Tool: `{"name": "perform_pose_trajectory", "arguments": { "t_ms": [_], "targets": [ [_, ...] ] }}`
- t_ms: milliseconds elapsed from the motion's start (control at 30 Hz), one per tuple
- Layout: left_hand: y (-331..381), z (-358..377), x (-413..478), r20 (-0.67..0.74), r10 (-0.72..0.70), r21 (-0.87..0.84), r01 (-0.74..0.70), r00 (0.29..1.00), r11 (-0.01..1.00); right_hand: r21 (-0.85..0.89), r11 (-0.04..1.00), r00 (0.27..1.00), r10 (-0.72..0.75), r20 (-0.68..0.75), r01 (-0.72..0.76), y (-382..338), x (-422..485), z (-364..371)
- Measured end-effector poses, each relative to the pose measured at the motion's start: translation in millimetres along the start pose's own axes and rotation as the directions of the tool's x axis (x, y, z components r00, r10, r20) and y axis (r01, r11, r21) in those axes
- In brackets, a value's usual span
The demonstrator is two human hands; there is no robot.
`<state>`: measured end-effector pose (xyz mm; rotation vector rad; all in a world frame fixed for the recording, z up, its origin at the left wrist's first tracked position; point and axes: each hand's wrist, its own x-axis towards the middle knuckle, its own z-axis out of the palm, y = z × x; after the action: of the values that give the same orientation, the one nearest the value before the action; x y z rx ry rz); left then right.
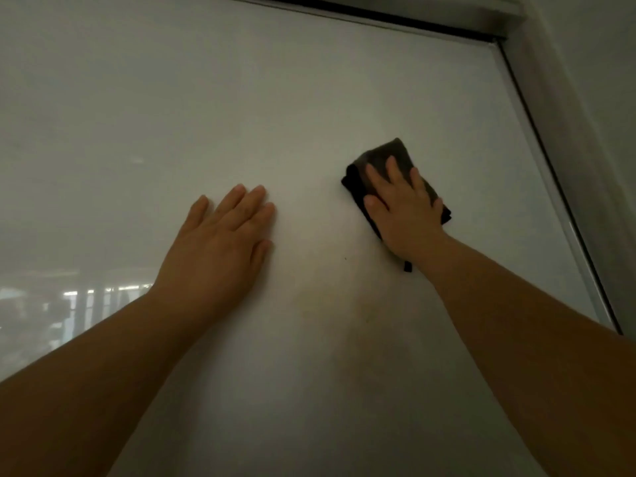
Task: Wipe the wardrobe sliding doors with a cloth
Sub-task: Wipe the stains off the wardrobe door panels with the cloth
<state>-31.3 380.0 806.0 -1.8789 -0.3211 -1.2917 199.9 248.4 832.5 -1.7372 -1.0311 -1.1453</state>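
Right grip (404,215) presses cloth (390,152) on door (241,98); left grip (220,242) flat beside.

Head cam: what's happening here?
A person is wiping a pale sliding door. The right hand presses a dark cloth flat against the door, in its upper right part near the side frame. The left hand rests flat and bare on the door, left of the cloth. A faint yellowish smudge shows lower down, between the arms.
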Motion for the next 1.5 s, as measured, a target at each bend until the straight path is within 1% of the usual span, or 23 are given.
{"name": "perform_pose_trajectory", "arguments": {
  "t_ms": [67, 133, 200, 267, 333, 433, 500, 567, 667, 767, 833, 900, 967, 1033, 1100, 1167, 1233, 1300, 1333, 1367, 1400, 1467, 1500],
  "targets": [
    [-3, 0, -2, -0.002, -0.006, -0.006, 0.006, 1.0, 1.0, -0.014, 0.997, 0.997, -0.074, 0.0, 0.074, -27, -13, 7],
    [-6, -1, -4, -0.007, -0.009, -0.01, 0.008, 1.0, 1.0, -0.022, 0.98, 0.98, -0.198, 0.0, 0.198, -41, -39, 19],
    [-9, -4, -6, -0.009, -0.013, -0.01, 0.013, 1.0, 1.0, -0.021, 0.948, 0.948, -0.318, 0.012, 0.318, -36, -66, 26],
    [-11, -5, -10, 0.0, -0.015, -0.005, 0.015, 1.0, 1.0, -0.041, 0.918, 0.919, -0.393, 0.041, 0.394, -16, -77, 24],
    [-13, -7, -12, 0.018, -0.009, 0.004, 0.009, 1.0, 1.0, -0.064, 0.932, 0.934, -0.353, 0.059, 0.356, 6, -69, 17],
    [-16, -9, -15, 0.034, 0.003, 0.018, -0.004, 0.999, 1.0, -0.028, 0.993, 0.992, -0.118, 0.036, 0.119, 6, -45, 6],
    [-21, -12, -17, 0.023, -0.003, 0.019, 0.003, 1.0, 1.0, 0.003, 1.0, 0.999, 0.008, 0.044, -0.008, -19, -35, 5],
    [-25, -13, -21, 0.018, -0.001, 0.015, 0.001, 1.0, 1.0, 0.005, 1.0, 0.999, -0.011, 0.039, 0.011, -48, -40, 9],
    [-27, -11, -24, 0.044, 0.011, 0.014, -0.012, 0.999, 1.0, -0.011, 0.985, 0.985, -0.17, 0.01, 0.171, -74, -70, 28],
    [-26, -9, -24, 0.056, 0.003, 0.009, -0.003, 0.998, 1.0, -0.001, 0.95, 0.95, -0.312, 0.012, 0.312, -70, -98, 38],
    [-25, -9, -25, 0.046, 0.014, 0.001, -0.014, 0.999, 1.0, 0.005, 0.934, 0.934, -0.356, 0.039, 0.356, -55, -100, 33],
    [-26, -10, -27, 0.039, 0.025, -0.003, -0.025, 0.999, 1.0, 0.002, 0.946, 0.945, -0.324, 0.04, 0.324, -46, -93, 26],
    [-25, -9, -29, 0.042, 0.025, -0.008, -0.025, 0.999, 1.0, 0.021, 0.977, 0.977, -0.211, 0.034, 0.211, -50, -79, 22],
    [-23, -9, -31, 0.047, 0.026, -0.014, -0.025, 0.999, 1.0, 0.064, 0.994, 0.995, -0.093, 0.033, 0.091, -67, -68, 22],
    [-23, -10, -34, 0.041, 0.024, -0.032, -0.023, 0.999, 0.999, 0.057, 0.997, 0.998, -0.057, 0.035, 0.055, -89, -71, 24],
    [-24, -12, -37, 0.025, 0.02, -0.056, -0.019, 0.999, 0.998, 0.014, 0.99, 0.99, -0.14, 0.002, 0.14, -104, -92, 36],
    [-27, -15, -43, 0.016, 0.028, -0.061, -0.027, 0.999, 0.998, 0.003, 0.956, 0.955, -0.294, -0.023, 0.294, -102, -125, 49],
    [-29, -17, -50, 0.02, 0.041, -0.058, -0.04, 0.999, 0.997, -0.005, 0.916, 0.916, -0.4, 0.024, 0.4, -83, -145, 53],
    [-30, -17, -53, 0.023, 0.051, -0.057, -0.05, 0.998, 0.997, -0.018, 0.911, 0.91, -0.412, 0.049, 0.413, -71, -146, 50],
    [-31, -17, -56, 0.028, 0.061, -0.054, -0.059, 0.998, 0.997, -0.037, 0.92, 0.92, -0.388, 0.06, 0.39, -60, -142, 46],
    [-32, -17, -58, 0.038, 0.069, -0.052, -0.067, 0.997, 0.996, -0.044, 0.942, 0.943, -0.33, 0.049, 0.332, -54, -135, 40],
    [-31, -15, -60, 0.059, 0.075, -0.047, -0.072, 0.995, 0.996, -0.006, 0.988, 0.987, -0.154, 0.052, 0.154, -55, -112, 31],
    [-31, -14, -61, 0.059, 0.073, -0.049, -0.07, 0.996, 0.996, 0.018, 0.997, 0.995, -0.075, 0.059, 0.074, -63, -102, 29]
  ]
}}
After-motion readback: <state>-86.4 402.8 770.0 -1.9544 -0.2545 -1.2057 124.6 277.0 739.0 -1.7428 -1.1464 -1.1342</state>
